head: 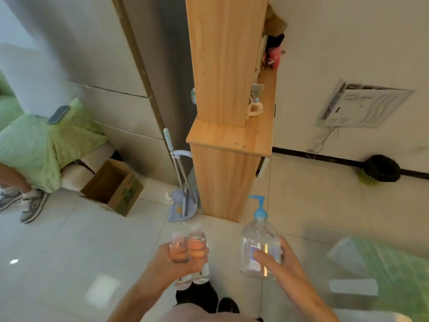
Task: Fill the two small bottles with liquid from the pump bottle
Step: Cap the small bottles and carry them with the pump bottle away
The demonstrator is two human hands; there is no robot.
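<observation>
Above the glossy white tiled floor [69,240], your left hand [174,263] clenches around 2 small clear plastic bottles [197,240], held upright side by side and touching. Your right hand [286,257] wraps the large clear pump bottle with the blue dispenser head [260,242], and neither load rests on any surface. With both hands occupied, you have no free finger for pumping. Pressing 1-handed could swing the nozzle past the narrow necks and spill. Gripping 2 bottles together also risks 1 slipping onto the tiles.
</observation>
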